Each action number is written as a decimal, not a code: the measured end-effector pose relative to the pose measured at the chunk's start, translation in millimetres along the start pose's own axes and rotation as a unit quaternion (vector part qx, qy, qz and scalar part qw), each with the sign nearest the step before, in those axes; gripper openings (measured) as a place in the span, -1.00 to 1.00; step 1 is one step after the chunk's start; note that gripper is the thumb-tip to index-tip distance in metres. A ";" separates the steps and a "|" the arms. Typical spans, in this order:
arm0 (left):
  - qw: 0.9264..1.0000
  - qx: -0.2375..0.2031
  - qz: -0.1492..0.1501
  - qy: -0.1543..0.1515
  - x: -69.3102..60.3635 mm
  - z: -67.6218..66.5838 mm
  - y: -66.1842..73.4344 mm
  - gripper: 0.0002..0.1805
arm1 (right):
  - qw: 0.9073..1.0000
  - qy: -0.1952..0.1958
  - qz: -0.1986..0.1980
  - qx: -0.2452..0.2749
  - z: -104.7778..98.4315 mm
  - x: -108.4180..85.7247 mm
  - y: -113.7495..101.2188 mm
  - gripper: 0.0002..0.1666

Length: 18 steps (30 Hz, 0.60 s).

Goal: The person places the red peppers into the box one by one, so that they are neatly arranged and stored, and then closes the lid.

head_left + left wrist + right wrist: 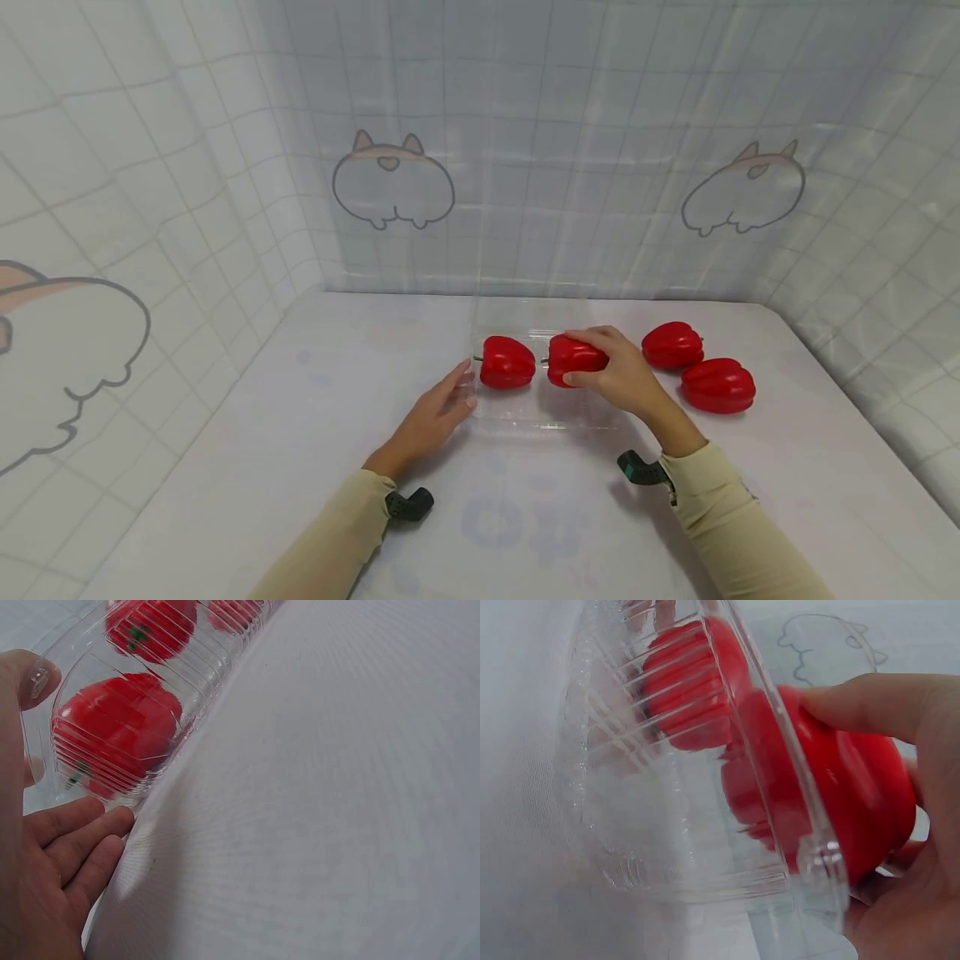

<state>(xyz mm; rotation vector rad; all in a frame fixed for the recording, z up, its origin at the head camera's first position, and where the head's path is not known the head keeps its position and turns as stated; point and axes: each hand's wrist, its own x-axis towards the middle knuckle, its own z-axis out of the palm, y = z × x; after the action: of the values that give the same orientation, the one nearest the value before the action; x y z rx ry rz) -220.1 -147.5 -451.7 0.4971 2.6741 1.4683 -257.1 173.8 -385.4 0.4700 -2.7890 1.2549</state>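
A clear plastic clamshell box [551, 423] lies on the table, its see-through lid raised at the back. One red bell pepper [507, 363] rests in its left half, stem to the left. My right hand [618, 375] grips a second red bell pepper [573, 360] over the right half, thumb on the near side. In the right wrist view this held pepper [862, 787] is partly behind the box wall. My left hand [435, 417] touches the box's left end with fairly straight fingers [90, 847], beside the first pepper [120, 724].
Two more red bell peppers, one farther back [672, 345] and one nearer [717, 386], lie on the table to the right of my right hand. A white tiled-pattern curtain [525, 167] surrounds the white table [337, 358] at the back and sides.
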 end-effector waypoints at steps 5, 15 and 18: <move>1.000 -0.001 0.006 0.000 0.9 -0.6 0.0 -0.26 | 1.000 -0.010 -0.015 0.000 0.4 0.2 1.6 -0.22; 1.000 -0.001 0.005 0.001 1.9 0.4 -3.1 -0.26 | 0.999 -0.012 -0.032 -0.014 2.9 0.8 2.1 -0.31; 1.000 -0.002 0.004 0.000 2.1 0.9 -3.7 -0.25 | 0.999 -0.006 -0.040 -0.033 3.1 0.7 0.0 -0.34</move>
<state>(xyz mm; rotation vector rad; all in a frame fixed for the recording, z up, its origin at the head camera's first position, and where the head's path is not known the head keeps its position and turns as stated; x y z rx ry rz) -222.8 -147.9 -455.0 0.5071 2.6719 1.4761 -257.6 171.3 -387.4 0.5787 -2.7812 1.1434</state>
